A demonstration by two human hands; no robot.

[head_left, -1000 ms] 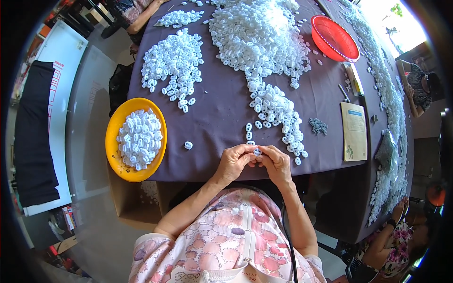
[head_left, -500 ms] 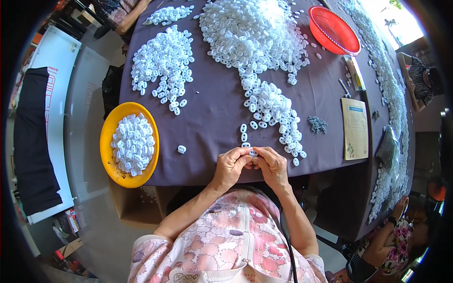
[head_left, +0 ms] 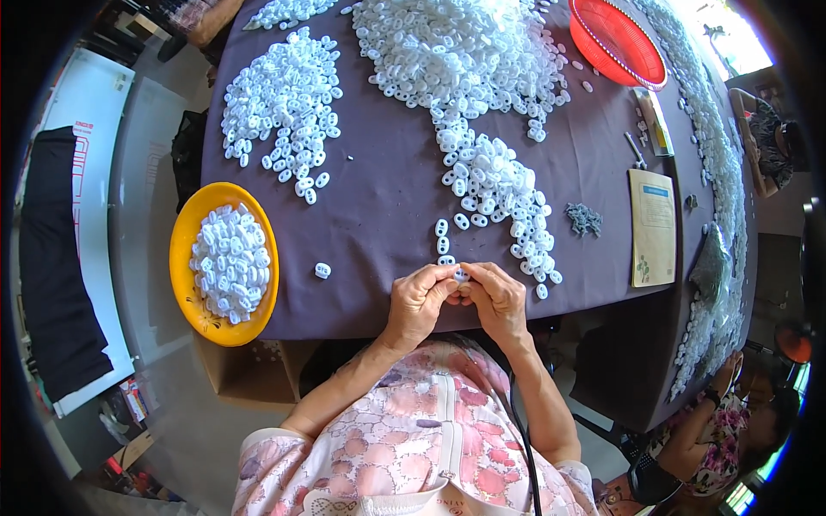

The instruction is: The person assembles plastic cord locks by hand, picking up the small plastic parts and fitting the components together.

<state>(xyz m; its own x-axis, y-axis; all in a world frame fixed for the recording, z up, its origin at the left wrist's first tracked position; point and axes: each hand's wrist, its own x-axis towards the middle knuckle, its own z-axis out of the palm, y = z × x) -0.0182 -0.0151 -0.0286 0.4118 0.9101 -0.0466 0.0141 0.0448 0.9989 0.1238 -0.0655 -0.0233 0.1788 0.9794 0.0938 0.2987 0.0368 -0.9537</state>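
Over the table's near edge, my left hand [head_left: 419, 301] and my right hand [head_left: 499, 298] meet, fingertips pinched together. Between them they grip a small white oval plastic piece [head_left: 462, 275], mostly covered by the fingers. Just beyond my fingertips, several like pieces with two dark holes [head_left: 443, 244] stand in a short line. A trail of loose oval pieces [head_left: 490, 176] runs from there to a large white heap [head_left: 456, 56]. One single white piece [head_left: 323, 270] lies to the left of my left hand.
A yellow bowl [head_left: 179, 267] of white pieces stands at the left table edge. A second pile [head_left: 284, 99] lies beyond it. On the right are small grey parts [head_left: 583, 219], a brown booklet [head_left: 652, 228] and a red basket [head_left: 615, 43]. Other people sit around the table.
The whole view has shifted slightly, so the table things sit a little differently in it. My hands keep the same pinch on the white piece.
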